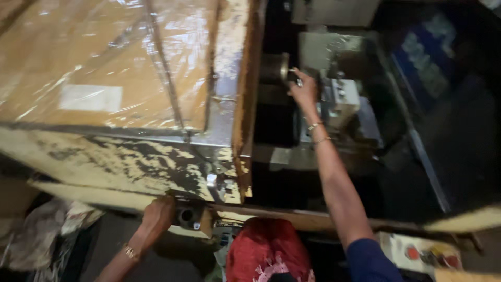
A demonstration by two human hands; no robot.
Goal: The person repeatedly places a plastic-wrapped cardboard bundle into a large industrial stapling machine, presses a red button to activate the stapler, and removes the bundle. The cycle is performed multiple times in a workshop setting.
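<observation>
My right hand (303,89) reaches deep into a lathe-like machine and grips a small dark workpiece (294,78) at the round metal chuck (276,68). A grey tool block (342,99) stands just right of that hand. My left hand (156,214) rests low on the machine's front edge, fingers curled over a dark round knob (186,215); the grip itself is partly hidden. Both wrists wear thin bangles.
A worn cream-painted machine cover (115,162) with a plastic-wrapped brown top (94,62) fills the left. A control panel with red buttons (422,253) sits at lower right. Red cloth (266,250) lies at bottom centre, crumpled rags (47,230) at lower left.
</observation>
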